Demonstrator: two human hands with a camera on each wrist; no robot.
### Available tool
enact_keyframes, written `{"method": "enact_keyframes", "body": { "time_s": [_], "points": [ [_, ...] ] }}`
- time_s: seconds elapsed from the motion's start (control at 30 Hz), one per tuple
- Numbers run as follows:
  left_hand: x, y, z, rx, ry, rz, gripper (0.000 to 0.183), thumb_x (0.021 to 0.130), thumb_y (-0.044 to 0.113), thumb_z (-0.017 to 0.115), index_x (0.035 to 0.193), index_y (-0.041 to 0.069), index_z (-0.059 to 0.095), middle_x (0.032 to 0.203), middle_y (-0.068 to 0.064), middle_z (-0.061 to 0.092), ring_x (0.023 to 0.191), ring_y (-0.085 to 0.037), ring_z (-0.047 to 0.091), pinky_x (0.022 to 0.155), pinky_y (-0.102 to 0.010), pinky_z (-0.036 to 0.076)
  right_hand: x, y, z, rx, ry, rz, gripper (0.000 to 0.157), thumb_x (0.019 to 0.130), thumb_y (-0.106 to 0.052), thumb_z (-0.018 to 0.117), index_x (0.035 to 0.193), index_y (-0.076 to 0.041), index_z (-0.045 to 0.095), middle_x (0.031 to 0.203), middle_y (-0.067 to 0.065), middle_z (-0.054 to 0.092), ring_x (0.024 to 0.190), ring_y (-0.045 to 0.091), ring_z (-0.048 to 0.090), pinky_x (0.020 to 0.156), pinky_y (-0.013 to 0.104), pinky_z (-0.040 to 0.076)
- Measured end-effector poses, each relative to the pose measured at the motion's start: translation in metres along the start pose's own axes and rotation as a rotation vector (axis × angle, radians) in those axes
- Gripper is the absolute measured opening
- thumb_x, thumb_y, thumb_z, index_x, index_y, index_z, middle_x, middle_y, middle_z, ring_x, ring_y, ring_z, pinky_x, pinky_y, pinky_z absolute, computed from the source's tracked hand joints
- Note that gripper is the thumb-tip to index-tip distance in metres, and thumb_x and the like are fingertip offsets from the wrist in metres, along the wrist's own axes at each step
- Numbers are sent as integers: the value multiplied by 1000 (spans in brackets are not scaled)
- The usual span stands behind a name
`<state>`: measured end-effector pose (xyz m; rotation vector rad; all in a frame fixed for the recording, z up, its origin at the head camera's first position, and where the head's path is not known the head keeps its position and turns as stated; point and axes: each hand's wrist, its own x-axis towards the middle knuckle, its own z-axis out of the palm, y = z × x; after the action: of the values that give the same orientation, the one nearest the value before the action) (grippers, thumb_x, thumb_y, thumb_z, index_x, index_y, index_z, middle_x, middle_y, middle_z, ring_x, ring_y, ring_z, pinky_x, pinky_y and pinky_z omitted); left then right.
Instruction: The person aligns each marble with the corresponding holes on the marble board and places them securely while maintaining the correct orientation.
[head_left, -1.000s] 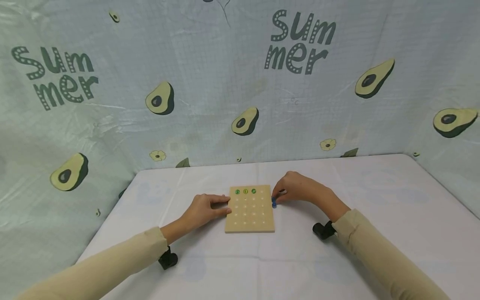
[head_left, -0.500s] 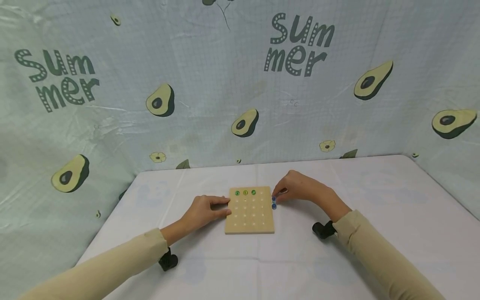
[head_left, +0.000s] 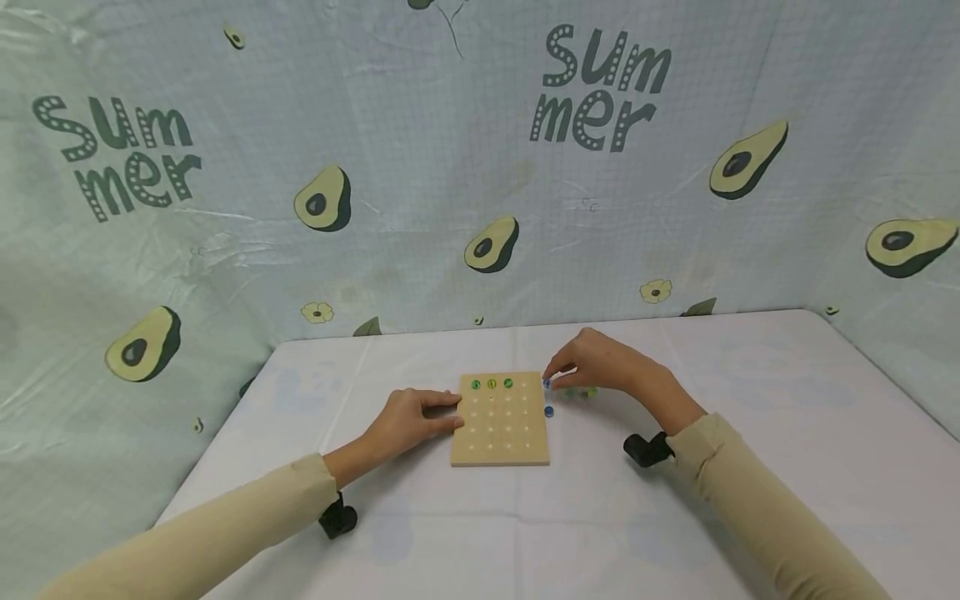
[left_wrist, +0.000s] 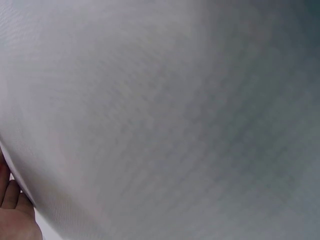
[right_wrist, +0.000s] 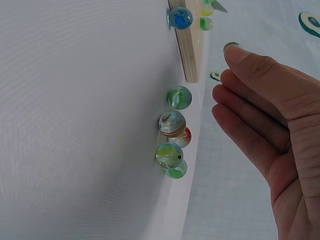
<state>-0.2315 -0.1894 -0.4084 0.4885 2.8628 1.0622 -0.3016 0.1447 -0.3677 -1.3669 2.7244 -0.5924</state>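
In the head view a square wooden board (head_left: 499,425) with rows of shallow dimples lies on the table. Three greenish marbles (head_left: 492,383) sit in its back row. My left hand (head_left: 405,423) touches the board's left edge with outstretched index finger and thumb. At the far right corner, my right hand (head_left: 600,362) pinches a blue-looking marble (head_left: 547,383) between its fingertips; in the right wrist view the thumb hides most of it. Another blue marble (right_wrist: 180,18) rests on the table beside the board's right edge.
Several loose marbles (right_wrist: 172,124), green, yellow and reddish-brown, lie on the table under the right hand, partly hidden in the head view. A white cloth (head_left: 517,542) covers the table. A printed curtain (head_left: 420,125) hangs behind it.
My right hand has risen slightly away from the table with a marble. One blue marble stays beside the board, and greenish marbles now show below the hand. My left hand has kept its place.
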Motion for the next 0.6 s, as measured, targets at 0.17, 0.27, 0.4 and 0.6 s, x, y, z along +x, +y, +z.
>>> {"method": "enact_keyframes", "body": {
  "time_s": [0.17,0.27,0.4,0.6],
  "points": [
    [2,-2,0,9,8,8,44,86,30,83,127,15,74,133,-6,67,132,-26,58,108,-46,47,1,0,-2,-5,4,6,19,88,-15,81,106,-12,82,101,-3,78,92,8,73,81,25,60],
    [1,-2,0,13,14,10,44,86,30,83,126,14,74,132,-6,68,131,-26,58,108,-46,48,3,-1,-2,-15,11,12,19,88,-16,81,106,-13,82,101,-4,78,90,7,73,80,25,60],
    [1,-3,1,7,11,-8,44,86,30,84,126,15,74,132,-5,68,131,-24,58,108,-45,47,7,-3,-2,-17,11,19,18,88,-17,82,106,-14,82,100,-6,78,87,3,71,78,23,59],
    [-1,0,1,13,9,-20,44,86,29,83,127,15,74,134,-7,67,132,-26,58,108,-47,47,11,-5,-2,15,30,-3,16,89,-17,81,105,-14,82,98,-6,78,79,0,67,72,21,57]
  ]
}}
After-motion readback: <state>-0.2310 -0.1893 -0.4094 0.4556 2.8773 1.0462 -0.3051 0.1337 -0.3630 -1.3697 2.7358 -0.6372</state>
